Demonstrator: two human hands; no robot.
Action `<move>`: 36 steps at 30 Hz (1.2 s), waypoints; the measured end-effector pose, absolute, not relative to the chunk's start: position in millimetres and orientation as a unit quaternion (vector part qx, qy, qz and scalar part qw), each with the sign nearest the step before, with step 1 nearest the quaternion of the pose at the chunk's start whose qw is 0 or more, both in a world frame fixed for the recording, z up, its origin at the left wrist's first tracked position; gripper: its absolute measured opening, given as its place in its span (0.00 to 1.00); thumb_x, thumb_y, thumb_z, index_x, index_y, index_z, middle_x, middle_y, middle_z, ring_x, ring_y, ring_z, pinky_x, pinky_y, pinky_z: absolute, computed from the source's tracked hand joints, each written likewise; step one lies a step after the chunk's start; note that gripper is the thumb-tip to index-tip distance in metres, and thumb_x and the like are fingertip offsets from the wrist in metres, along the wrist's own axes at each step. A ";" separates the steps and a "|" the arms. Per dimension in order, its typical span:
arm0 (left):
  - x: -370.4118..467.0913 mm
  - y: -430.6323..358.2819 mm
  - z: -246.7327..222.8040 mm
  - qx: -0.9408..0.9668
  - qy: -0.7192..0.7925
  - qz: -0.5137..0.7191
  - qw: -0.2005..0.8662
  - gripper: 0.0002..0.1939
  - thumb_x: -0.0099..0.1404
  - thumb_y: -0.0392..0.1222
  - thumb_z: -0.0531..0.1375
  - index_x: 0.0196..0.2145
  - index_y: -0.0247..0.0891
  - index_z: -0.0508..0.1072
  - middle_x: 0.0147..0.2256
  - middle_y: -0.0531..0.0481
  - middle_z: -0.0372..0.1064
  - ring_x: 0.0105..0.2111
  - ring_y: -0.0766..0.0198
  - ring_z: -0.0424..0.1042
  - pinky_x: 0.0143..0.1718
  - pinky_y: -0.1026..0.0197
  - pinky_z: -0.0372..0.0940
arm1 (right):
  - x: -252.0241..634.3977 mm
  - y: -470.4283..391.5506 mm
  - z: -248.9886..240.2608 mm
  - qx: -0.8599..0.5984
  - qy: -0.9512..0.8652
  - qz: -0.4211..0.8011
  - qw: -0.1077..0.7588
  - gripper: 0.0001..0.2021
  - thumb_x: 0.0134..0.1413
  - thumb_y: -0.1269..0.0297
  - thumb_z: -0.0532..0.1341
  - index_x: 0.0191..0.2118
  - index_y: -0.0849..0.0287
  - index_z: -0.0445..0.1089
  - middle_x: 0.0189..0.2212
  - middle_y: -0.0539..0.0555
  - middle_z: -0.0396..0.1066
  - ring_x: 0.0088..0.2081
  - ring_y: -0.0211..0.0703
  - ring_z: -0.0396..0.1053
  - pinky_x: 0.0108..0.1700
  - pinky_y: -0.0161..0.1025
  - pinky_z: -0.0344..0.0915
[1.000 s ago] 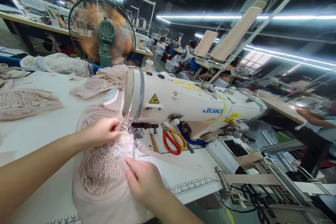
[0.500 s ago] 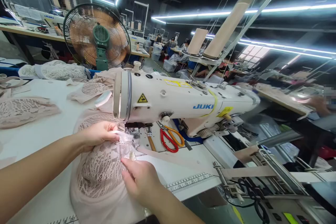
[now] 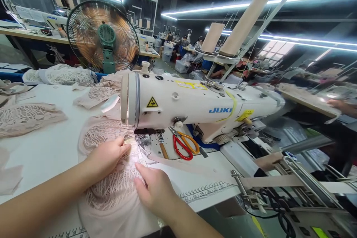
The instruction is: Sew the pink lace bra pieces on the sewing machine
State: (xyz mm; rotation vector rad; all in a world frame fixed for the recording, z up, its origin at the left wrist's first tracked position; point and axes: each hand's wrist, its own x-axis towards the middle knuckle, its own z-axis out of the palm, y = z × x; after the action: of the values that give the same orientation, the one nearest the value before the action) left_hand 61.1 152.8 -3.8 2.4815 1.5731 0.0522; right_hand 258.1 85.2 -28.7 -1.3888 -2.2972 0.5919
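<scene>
A pale pink lace garment piece (image 3: 111,189) lies on the white table (image 3: 47,145) in front of a white JUKI sewing machine (image 3: 195,106). My left hand (image 3: 104,156) presses flat on the lace just left of the presser foot (image 3: 143,139). My right hand (image 3: 154,189) rests on the lace's right edge, fingers pointing toward the needle. A beige elastic strip (image 3: 181,165) runs from under the foot to the right.
Red and orange scissors (image 3: 184,145) lie under the machine arm. More lace pieces (image 3: 25,117) sit at the left. A green-based fan (image 3: 103,37) stands behind. Two thread cones (image 3: 242,22) rise at the right; a strip-feeding rack (image 3: 281,182) sits lower right. Another person's hand (image 3: 341,106) shows far right.
My left hand went from pinching the lace edge by the needle to lying flat on it. The right hand slid slightly forward. The view shifted a little.
</scene>
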 end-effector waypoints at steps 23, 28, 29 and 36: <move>87.7 149.0 -2.3 0.826 0.557 -0.049 0.077 0.14 0.62 0.34 0.51 0.44 0.37 0.70 0.37 0.42 0.72 0.35 0.50 0.75 0.28 0.57 0.62 | 260.7 98.9 -10.2 -0.532 -0.793 0.260 0.144 0.05 0.54 0.70 0.54 0.28 0.57 0.58 0.18 0.45 0.48 0.22 0.36 0.48 0.25 0.37 0.39; 87.7 149.5 -3.7 0.833 0.548 -0.044 0.060 0.13 0.61 0.32 0.52 0.42 0.37 0.71 0.36 0.42 0.72 0.32 0.53 0.74 0.27 0.58 0.62 | 261.6 98.8 -13.4 -0.526 -0.797 0.252 0.157 0.03 0.54 0.70 0.54 0.30 0.57 0.61 0.18 0.44 0.49 0.21 0.36 0.48 0.24 0.38 0.39; 88.0 150.2 -4.2 0.833 0.548 -0.043 0.061 0.13 0.61 0.33 0.52 0.42 0.37 0.72 0.36 0.42 0.72 0.32 0.53 0.74 0.27 0.58 0.62 | 261.4 98.8 -13.9 -0.527 -0.796 0.251 0.156 0.03 0.54 0.70 0.54 0.30 0.57 0.62 0.18 0.45 0.49 0.21 0.36 0.48 0.24 0.38 0.39; 90.1 155.6 -4.6 0.828 0.554 -0.052 0.075 0.16 0.62 0.35 0.52 0.46 0.35 0.73 0.38 0.40 0.72 0.34 0.48 0.75 0.27 0.55 0.64 | 258.7 99.9 -5.8 -0.541 -0.790 0.261 0.122 0.06 0.55 0.70 0.54 0.35 0.59 0.68 0.21 0.47 0.56 0.24 0.38 0.52 0.25 0.36 0.43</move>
State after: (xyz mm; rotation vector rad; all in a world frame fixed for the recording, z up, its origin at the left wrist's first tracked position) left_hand 90.1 155.6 -4.6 2.4829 1.6611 -0.1569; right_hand 258.7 99.9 -5.8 -1.5801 -2.3065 0.7611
